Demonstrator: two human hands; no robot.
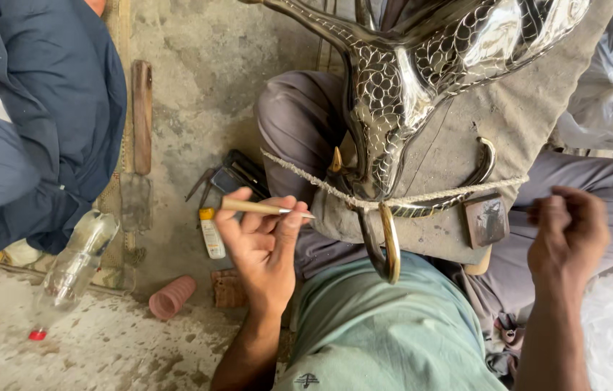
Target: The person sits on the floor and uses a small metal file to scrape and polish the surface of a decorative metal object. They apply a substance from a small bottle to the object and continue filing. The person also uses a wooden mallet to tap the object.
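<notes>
The thin wooden-handled tool [263, 208] lies pinched between the thumb and fingers of the left hand [259, 246], which is curled tightly around it. Its fine metal tip points right, just beside the rope [306, 177] and the lower end of the shiny metal piece [393, 94]. That piece, covered in a scale pattern, rests on a grey cloth pad [509, 108] across the person's lap, and the rope runs taut across it, pressing it down. A curved brass-coloured hook [391, 246] hangs from its lower end, over the green shirt [386, 333].

The right hand [567, 228] hovers to the right with its fingers loosely curled. Whether it holds anything, I cannot tell. A small dark block [486, 219] sits near it on the edge of the pad.

On the concrete floor [103, 347] to the left lie a small yellow-capped tube [211, 233], a pink ribbed sleeve [171, 297], a clear plastic bottle [74, 264] with a red cap, and a wooden stick [142, 116]. Another person in blue clothes [38, 116] sits close by.

The polished surface looks slippery. With the tip so close to the rope, a slide could probably scratch the finish or catch the fibres. The work is held by the rope alone, so a push from the side might shift it.
</notes>
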